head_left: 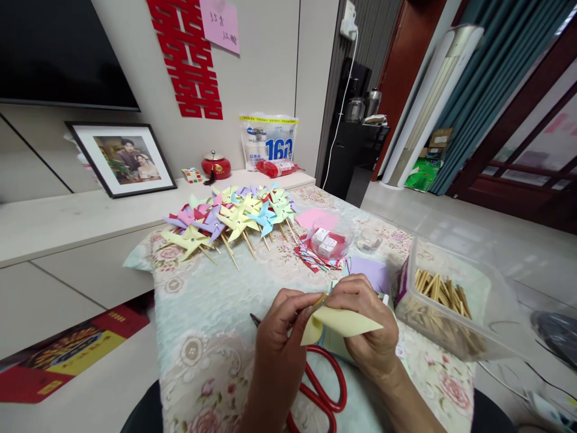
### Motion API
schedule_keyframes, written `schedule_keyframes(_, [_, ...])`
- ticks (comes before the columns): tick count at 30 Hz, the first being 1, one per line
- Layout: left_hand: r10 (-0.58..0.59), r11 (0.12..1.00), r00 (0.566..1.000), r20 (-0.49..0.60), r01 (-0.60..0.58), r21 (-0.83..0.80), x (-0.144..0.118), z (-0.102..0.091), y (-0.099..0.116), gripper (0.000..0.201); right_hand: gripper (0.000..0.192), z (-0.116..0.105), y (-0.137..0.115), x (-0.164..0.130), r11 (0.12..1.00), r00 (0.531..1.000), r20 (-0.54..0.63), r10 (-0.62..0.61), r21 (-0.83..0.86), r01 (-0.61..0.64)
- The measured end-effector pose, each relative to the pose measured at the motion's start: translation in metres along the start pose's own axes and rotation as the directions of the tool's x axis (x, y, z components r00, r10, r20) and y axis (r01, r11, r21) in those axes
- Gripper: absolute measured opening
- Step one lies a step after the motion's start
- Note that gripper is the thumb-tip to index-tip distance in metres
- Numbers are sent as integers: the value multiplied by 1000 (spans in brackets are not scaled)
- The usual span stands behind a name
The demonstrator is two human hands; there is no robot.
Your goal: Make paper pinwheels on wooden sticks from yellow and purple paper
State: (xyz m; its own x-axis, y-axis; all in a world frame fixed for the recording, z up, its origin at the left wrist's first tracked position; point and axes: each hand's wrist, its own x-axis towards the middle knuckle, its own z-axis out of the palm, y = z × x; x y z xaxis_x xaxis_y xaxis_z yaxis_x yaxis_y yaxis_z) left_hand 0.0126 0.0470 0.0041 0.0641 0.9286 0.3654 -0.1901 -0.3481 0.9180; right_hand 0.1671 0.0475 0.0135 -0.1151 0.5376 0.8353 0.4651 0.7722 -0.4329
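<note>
Between my hands is a pale yellow paper pinwheel (345,322), partly curled, one pointed blade sticking out to the right. My left hand (282,331) is closed, thumb and fingers pinching at its centre. A small yellowish piece shows between the fingertips there; its kind is too hidden to tell. My right hand (372,316) is closed around the paper from the other side. Below them on the tablecloth lie red-handled scissors (322,382), their dark tip showing left of my left hand.
Several finished pinwheels (238,219) on sticks lie in a pile at the back left. A clear plastic bin (444,319) of wooden sticks stands at right. Near the middle are a round clear container (331,240), red striped strips (311,255) and purple paper (369,273).
</note>
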Motion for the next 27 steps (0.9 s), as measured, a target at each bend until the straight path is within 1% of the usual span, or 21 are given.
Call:
schedule_keyframes(10, [14, 999, 1000, -9, -14, 30, -1, 3, 1, 21, 29, 2, -1, 3, 1000, 1000, -14, 14, 23, -14])
schedule_keyframes(16, [45, 995, 999, -9, -44, 95, -2, 2, 1, 24, 29, 2, -1, 3, 999, 1000, -18, 23, 24, -23])
schedule_keyframes(23, [163, 959, 987, -8, -157, 236, -3, 1, 6, 28, 25, 2, -3, 4, 999, 999, -31, 37, 19, -36])
schedule_keyframes(27, [210, 928, 978, -12, -196, 318, -3, 3, 8, 29, 24, 3, -3, 4, 999, 999, -31, 42, 28, -42])
